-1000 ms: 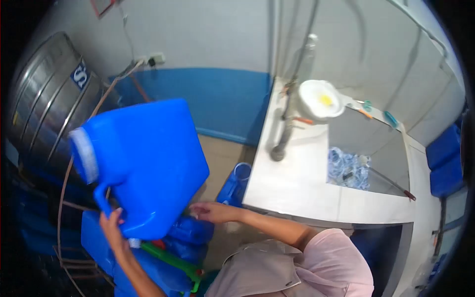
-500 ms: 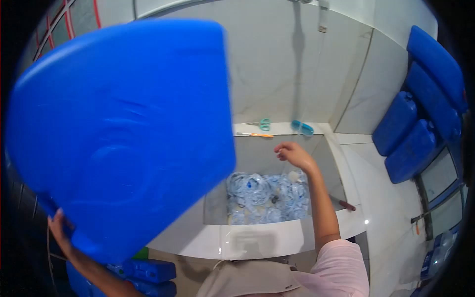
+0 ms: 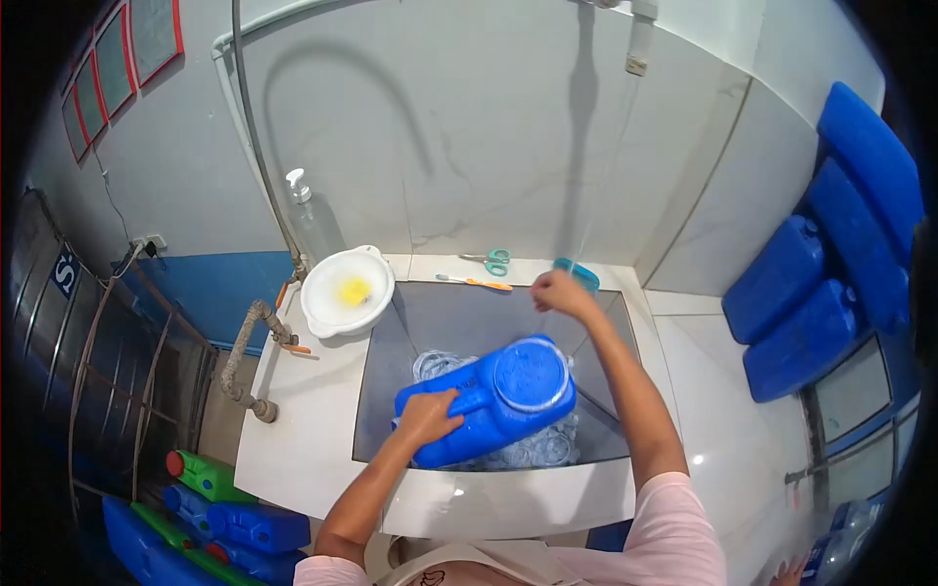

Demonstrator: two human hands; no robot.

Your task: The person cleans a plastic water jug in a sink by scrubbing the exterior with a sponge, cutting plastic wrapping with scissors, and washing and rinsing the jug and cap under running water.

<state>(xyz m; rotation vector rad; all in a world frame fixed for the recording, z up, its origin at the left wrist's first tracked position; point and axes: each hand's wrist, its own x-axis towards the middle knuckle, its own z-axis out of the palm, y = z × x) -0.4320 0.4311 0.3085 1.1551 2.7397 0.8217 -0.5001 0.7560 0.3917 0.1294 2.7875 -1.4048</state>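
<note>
Blue jug [image 3: 486, 427], one: at the sink [image 3: 430, 311], over crumpled pale plastic [image 3: 552, 441].
Left hand [image 3: 430, 417] grasps jug; right hand [image 3: 564, 295] curled beside teal brush [image 3: 588, 277], grip on it unclear. Positioning at sink appears done; brush not yet against jug; whether jug rests on plastic, cannot tell.

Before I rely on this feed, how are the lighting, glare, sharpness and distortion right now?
Head view: a curved shadow falls on the pale wall; a small glare spot marks the white surface right of the basin; the corners go black and edges look bowed; the blue jug at the left hand looks reasonably sharp.
</note>
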